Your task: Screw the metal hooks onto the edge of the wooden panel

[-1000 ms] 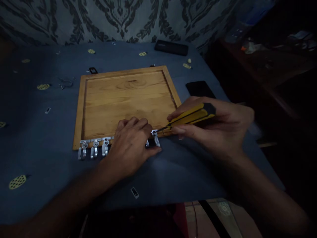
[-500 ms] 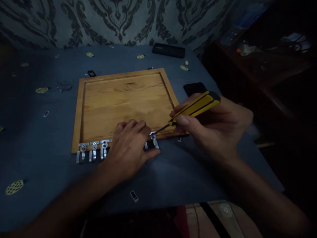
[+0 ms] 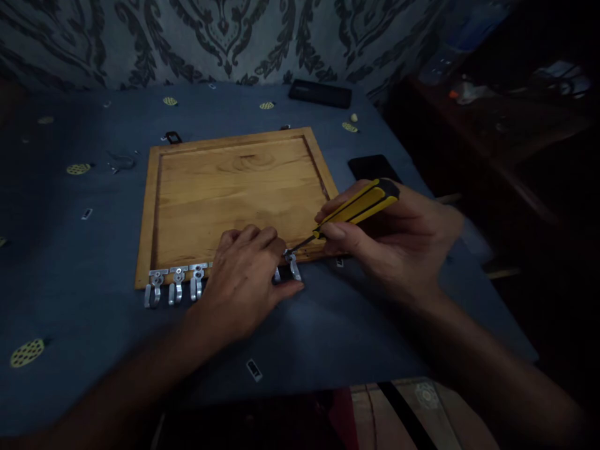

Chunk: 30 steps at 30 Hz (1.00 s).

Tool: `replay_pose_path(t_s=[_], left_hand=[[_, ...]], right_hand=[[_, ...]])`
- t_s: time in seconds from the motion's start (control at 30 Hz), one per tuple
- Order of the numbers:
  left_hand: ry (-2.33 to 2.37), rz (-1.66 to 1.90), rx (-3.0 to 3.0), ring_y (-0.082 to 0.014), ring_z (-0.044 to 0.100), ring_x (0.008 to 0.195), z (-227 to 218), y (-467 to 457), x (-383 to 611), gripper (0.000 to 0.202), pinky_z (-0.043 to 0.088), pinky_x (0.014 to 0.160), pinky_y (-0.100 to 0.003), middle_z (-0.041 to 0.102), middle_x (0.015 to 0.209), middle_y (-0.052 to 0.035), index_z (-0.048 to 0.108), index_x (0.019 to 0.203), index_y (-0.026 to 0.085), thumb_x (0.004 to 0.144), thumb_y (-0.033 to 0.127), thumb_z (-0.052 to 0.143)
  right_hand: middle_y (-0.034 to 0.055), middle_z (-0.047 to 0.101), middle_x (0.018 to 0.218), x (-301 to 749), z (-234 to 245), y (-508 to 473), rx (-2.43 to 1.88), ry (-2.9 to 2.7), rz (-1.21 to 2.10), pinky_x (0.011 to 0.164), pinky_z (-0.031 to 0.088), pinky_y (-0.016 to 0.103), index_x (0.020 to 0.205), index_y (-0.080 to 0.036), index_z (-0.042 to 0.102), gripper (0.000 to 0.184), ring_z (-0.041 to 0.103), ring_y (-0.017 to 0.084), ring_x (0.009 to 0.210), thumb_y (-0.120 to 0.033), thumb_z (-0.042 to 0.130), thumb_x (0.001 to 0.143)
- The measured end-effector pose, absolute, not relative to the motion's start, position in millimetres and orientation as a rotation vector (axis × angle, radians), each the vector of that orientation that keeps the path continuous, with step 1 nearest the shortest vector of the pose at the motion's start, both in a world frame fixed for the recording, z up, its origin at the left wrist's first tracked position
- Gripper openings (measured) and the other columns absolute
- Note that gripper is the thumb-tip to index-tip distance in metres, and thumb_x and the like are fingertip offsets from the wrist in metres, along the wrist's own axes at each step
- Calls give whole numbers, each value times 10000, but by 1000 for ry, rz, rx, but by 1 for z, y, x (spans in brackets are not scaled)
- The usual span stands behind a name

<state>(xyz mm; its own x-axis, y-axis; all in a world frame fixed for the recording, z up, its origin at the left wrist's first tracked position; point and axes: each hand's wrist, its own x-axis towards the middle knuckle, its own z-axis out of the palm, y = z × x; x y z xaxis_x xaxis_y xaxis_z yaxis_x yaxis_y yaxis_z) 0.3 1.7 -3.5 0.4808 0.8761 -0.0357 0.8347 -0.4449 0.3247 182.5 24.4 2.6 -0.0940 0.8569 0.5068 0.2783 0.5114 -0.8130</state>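
"Blue cloth [image 3: 94, 312] spreads over the table, marked with yellow prints, and a dark leaf-patterned backdrop [image 3: 225, 37] rises at twelve o'clock. What lies on it, seen from the head camera?"

"Mostly a framed wooden board [image 3: 234, 187], flat in the middle. Call its centre the clock's. Three silver hooks [image 3: 178, 284] sit side by side along its near edge at seven o'clock, their curved ends jutting past the wood. Another hook [image 3: 294, 265] stands out between four and five."

"And the hands?"

"The right hand [image 3: 398, 234], at four, grasps a yellow-and-black screwdriver [image 3: 359, 209] between thumb and fingers, slanted so the shaft runs down to that last hook."

"The left hand [image 3: 246, 275]?"

"Palm down across the near edge at six, fingers bent on the wood, thumb stretched out just beside the last hook's lower end. It is dim under there, so I can't tell whether it grips anything."

"Other things about?"

"A black oblong case [image 3: 320, 94] past one o'clock, well apart from the board; a dark flat slab [image 3: 372, 167] between two and three, near the right hand; a small black fitting [image 3: 173, 137] at the board's far edge, between ten and eleven."
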Motion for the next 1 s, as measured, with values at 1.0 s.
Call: replay_pose_path(t_s=[1.0], left_hand=[[1449,210,2477,-296,595,991,-5,2,0,330,439,852,-431,660,976,-61,686,983,182,852,476,759]], right_hand=[[-32,649,693,192,11,31,-811,-1944,644,519,486,253,754,-219,647,229,608,113,600,-246,874,737]])
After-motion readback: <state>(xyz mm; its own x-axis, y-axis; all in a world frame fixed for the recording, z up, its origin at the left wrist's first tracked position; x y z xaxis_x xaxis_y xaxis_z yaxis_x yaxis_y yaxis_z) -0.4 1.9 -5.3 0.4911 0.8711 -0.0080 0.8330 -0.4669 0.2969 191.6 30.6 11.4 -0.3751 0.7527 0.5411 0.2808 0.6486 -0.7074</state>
